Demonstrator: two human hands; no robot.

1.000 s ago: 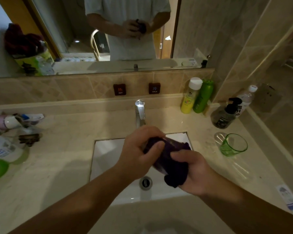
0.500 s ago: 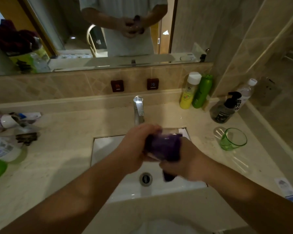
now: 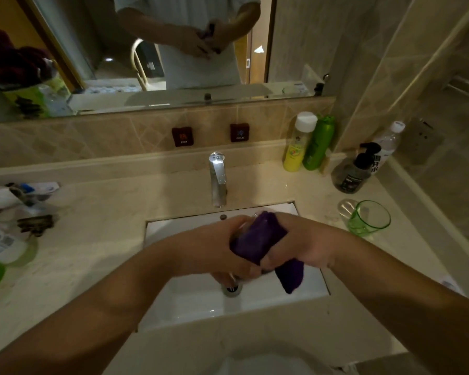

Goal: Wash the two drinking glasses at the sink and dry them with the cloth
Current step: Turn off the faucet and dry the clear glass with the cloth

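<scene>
You hold a clear glass (image 3: 241, 228), mostly hidden, wrapped in the purple cloth (image 3: 257, 239) over the white sink (image 3: 173, 234). Your left hand (image 3: 217, 253) is curled around glass and cloth; your right hand (image 3: 298, 244) clamps the cloth from the other side, its tail hanging below. To the right of your right hand a green glass (image 3: 368, 219) stands on the counter (image 3: 106, 226). Beyond your hands, past the tap (image 3: 217, 177), two wall buttons read HOT (image 3: 183, 136) and COLD (image 3: 239, 132).

The pale marble surface (image 3: 106, 231) holds a white sink (image 3: 201, 301). A green glass (image 3: 368, 219) stands near its right edge; yellow (image 3: 298, 144) and green (image 3: 318, 143) bottles occupy the back right corner.
</scene>
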